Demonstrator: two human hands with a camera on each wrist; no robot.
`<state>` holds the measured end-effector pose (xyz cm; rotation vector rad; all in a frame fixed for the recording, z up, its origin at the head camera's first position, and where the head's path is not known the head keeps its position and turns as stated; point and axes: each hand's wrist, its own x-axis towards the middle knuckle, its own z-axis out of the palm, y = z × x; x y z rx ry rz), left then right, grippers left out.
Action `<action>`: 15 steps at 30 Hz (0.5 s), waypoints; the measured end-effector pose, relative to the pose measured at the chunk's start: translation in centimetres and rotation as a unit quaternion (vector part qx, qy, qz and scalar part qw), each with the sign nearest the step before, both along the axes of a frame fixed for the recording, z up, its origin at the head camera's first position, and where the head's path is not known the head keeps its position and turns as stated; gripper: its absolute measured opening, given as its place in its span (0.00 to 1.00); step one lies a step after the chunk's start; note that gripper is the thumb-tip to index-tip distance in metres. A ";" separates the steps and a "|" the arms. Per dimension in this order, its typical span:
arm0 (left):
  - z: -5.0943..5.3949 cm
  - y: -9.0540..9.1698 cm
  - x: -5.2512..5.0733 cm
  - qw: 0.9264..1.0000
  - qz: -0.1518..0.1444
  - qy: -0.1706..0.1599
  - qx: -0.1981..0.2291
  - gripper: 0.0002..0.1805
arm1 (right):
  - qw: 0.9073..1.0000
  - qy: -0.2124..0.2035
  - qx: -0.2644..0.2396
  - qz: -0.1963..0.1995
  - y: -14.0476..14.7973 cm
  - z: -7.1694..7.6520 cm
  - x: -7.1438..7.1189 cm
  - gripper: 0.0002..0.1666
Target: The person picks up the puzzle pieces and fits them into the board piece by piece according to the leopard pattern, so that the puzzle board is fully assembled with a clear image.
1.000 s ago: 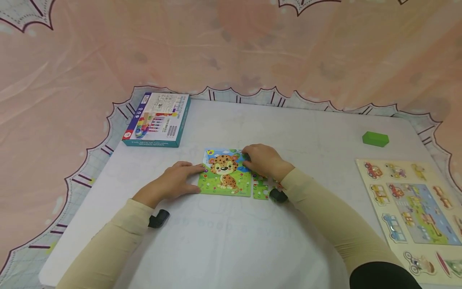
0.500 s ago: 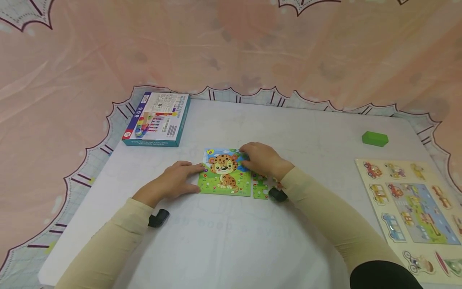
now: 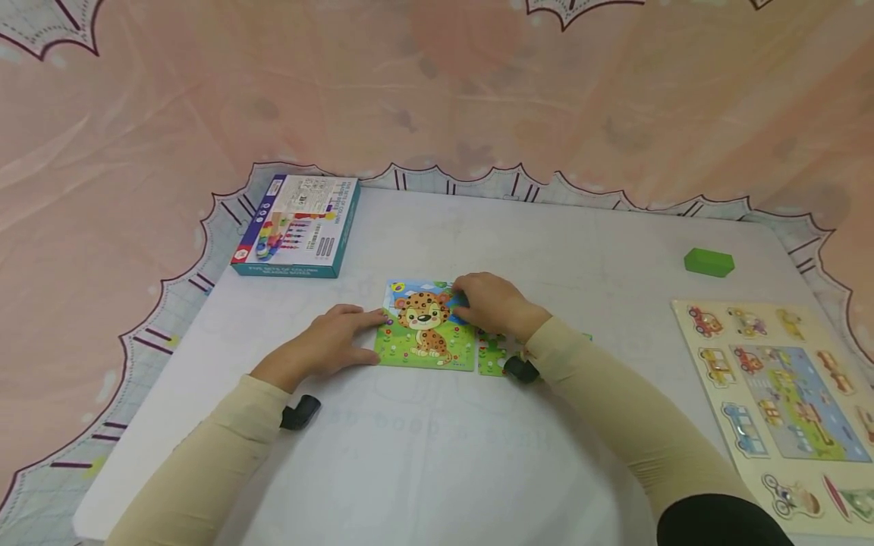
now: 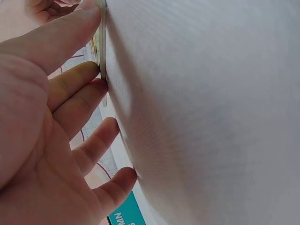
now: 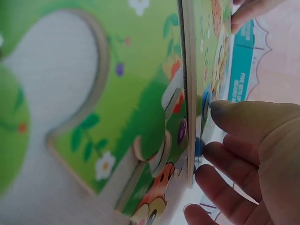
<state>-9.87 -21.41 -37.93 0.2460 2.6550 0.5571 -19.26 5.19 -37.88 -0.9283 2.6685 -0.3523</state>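
Observation:
A square puzzle board [image 3: 429, 345] with a spotted leopard cub lies flat at mid-table. Along its left edge rests my left hand [image 3: 321, 341], thumb and fingers spread; the left wrist view shows this hand [image 4: 61, 112] with thumb and two fingertips against the board's thin side [image 4: 102, 51]. My right hand [image 3: 497, 302] is over the upper right corner, pinching a small blue piece [image 3: 464, 299] between thumb and fingers. In the right wrist view, my right hand [image 5: 253, 159] partly hides the piece. Loose green pieces [image 3: 492, 355] lie right of the board, partly under the wrist.
At the back left of the white table [image 3: 423, 470] lies a boxed set [image 3: 300, 224]. A green block [image 3: 708, 262] sits at the back right, behind a large vehicle puzzle board [image 3: 717, 394]. Black wrist devices [image 3: 300, 413] show below both wrists.
My right hand and forearm have shifted slightly left, uncovering a bit of green behind the sleeve. My left hand and the board have stayed put.

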 end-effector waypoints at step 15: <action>0.2 0.1 0.0 1.000 -0.006 0.001 -0.001 0.37 | 1.000 -0.020 -0.012 -0.017 0.0 -0.2 0.0 0.24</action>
